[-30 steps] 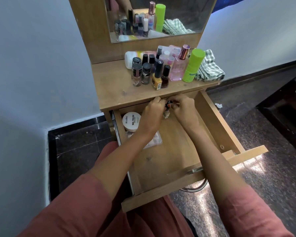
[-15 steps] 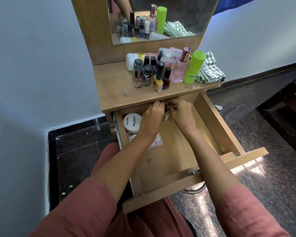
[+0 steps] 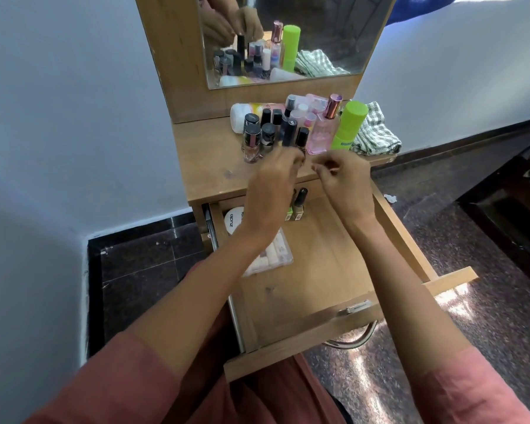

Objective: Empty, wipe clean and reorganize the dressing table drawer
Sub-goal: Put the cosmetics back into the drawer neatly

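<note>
Left hand [image 3: 274, 182] is at the nail polish bottles [image 3: 268, 134] above the drawer [image 3: 318, 270], grip too blurred to tell; right hand [image 3: 341, 175] is curled, empty. Inside the drawer: white jar [image 3: 233, 221], clear packet [image 3: 279, 255], two small bottles [image 3: 299, 208].

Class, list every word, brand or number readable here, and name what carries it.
"zudio": on the white round lid in the drawer; the darker print beside it is hidden by the left hand.
Green bottle label: too blurred to read.
</note>
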